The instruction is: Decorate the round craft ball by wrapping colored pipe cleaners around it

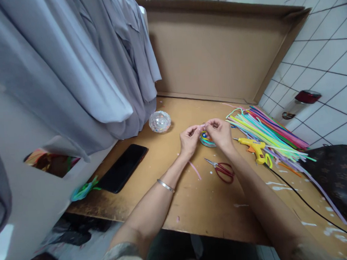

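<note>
Both bare hands, left hand (190,140) and right hand (221,134), meet beside a clear, round, colourfully filled container (209,144) on the wooden counter (154,158); their fingers pinch what appears to be a small pale-pink strip (203,125). Red-handled metal scissors (217,165) lie nearby.

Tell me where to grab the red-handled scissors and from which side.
Take the scissors by the red handle loops, probably best from the near side, just left of the right forearm. They lie flat on the table, loops toward the person's body and pointed blades aimed away and leftward, so this approach should keep fingers off the blades.
</note>
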{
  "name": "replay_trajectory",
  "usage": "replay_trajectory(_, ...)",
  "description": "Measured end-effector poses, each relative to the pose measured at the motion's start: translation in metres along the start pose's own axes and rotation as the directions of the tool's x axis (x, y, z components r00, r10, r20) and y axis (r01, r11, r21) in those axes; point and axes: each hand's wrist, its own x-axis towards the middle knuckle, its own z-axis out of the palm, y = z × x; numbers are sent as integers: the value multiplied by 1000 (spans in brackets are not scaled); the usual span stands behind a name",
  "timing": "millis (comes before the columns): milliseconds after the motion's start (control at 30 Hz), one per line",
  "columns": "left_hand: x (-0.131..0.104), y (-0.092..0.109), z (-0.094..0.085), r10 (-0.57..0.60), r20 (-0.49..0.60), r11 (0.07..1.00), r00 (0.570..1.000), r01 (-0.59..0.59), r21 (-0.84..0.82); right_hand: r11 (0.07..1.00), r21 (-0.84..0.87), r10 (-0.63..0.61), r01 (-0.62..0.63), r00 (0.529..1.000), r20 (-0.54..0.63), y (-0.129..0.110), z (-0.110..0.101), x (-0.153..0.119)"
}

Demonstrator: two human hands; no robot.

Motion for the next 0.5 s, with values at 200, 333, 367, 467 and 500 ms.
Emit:
replay_trajectory(200,0,0,0,6,37,1000,999,-7,24,993,-112,-30,26,999,-29,1,-1,2)
replay_trajectory(333,0,0,-1,22,39,999,999,-24,39,992,-125,-37,35,999,-17,0,-2,3)
replay_trajectory(367,0,0,-1,29,42,999,999,-31,41,991,-131,-39,36,999,-16,-1,-2,3)
replay_trajectory(467,-1,1,-1,39,52,997,998,-42,61,985,-169,-47,41,998,-29,-1,-2,4)
replay_trajectory(500,-2,1,-1,39,56,997,998,-43,69,980,-194,-52,45,998,-35,-1,-2,4)
